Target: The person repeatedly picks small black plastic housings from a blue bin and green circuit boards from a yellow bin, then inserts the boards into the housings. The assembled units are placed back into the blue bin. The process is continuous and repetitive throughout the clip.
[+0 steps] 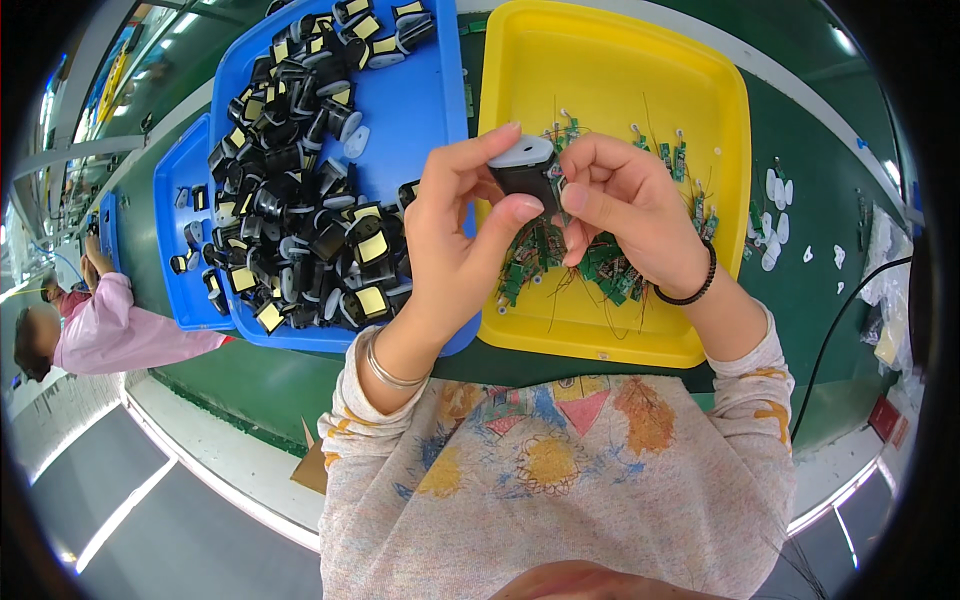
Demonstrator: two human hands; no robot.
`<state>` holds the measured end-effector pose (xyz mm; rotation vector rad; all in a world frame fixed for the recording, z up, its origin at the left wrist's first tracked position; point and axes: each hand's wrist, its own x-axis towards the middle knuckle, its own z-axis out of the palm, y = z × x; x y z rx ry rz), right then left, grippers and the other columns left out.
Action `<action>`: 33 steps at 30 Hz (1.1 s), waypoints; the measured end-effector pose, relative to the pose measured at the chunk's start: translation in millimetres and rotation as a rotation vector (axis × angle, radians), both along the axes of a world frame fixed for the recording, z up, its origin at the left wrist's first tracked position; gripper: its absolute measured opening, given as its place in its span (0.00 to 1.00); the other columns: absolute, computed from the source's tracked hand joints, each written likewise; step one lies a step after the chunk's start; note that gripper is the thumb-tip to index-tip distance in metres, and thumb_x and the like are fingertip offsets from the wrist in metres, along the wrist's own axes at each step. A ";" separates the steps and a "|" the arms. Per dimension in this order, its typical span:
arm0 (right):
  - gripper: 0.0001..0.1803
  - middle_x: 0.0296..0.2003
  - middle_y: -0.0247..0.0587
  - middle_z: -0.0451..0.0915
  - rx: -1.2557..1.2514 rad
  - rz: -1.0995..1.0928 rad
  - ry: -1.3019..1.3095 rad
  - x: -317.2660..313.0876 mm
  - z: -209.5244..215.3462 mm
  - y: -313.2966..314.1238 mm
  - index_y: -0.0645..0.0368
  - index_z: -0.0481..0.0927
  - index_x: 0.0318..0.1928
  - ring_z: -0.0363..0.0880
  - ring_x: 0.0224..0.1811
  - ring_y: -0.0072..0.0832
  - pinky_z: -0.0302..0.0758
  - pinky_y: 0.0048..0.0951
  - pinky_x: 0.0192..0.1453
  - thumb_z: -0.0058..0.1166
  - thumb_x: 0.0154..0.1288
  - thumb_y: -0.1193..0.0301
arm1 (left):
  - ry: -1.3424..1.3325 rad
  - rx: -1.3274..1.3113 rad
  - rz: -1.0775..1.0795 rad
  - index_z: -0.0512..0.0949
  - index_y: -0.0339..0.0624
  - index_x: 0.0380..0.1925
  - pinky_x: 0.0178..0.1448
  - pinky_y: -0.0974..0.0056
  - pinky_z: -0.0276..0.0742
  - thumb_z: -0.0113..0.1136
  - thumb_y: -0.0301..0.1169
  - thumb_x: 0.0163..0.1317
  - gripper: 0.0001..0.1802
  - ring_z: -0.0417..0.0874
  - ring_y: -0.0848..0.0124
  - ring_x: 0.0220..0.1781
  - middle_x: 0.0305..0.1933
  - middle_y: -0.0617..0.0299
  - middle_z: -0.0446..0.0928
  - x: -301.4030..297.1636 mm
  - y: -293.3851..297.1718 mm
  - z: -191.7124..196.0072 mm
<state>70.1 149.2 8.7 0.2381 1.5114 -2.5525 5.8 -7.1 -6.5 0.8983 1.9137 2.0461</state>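
Note:
My left hand [455,235] grips a small black plastic housing [528,175] with a light grey cap, thumb and fingers around it. My right hand [625,200] pinches the same housing from the right side, over a yellow tray [610,70]. Below my hands lies a heap of small green circuit boards [600,272] with thin wires in that tray. A blue tray [420,100] to the left holds several black housings [300,210], some with yellow faces.
A second blue tray [180,200] lies further left on the green workbench [820,240]. Small white caps [778,215] lie right of the yellow tray. A black cable [840,320] runs at the right. Another person in pink [120,335] works at the far left.

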 end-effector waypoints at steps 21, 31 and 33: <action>0.06 0.29 0.36 0.75 0.113 -0.051 0.132 1.5 4.1 1.4 0.66 0.72 0.33 0.74 0.24 0.16 0.76 0.17 0.28 0.54 0.57 0.77 | -0.221 0.003 -0.095 0.64 0.34 0.50 0.43 0.73 0.68 0.57 0.24 0.55 0.22 0.73 0.77 0.35 0.39 0.58 0.76 -1.0 -0.3 -2.1; 0.06 0.23 0.34 0.74 0.618 -0.173 0.338 9.8 4.7 -10.1 0.61 0.71 0.29 0.75 0.21 0.19 0.73 0.20 0.26 0.56 0.54 0.76 | -0.211 0.110 -0.274 0.61 0.35 0.54 0.48 0.70 0.69 0.56 0.24 0.55 0.26 0.73 0.72 0.47 0.51 0.53 0.71 -2.8 3.3 0.5; 0.06 0.22 0.36 0.74 0.956 -0.220 0.481 9.6 6.7 -9.4 0.60 0.72 0.28 0.75 0.20 0.24 0.72 0.22 0.25 0.57 0.51 0.77 | -0.202 0.123 -0.302 0.60 0.35 0.55 0.51 0.68 0.68 0.54 0.23 0.54 0.27 0.72 0.71 0.50 0.53 0.51 0.70 -3.6 4.2 1.5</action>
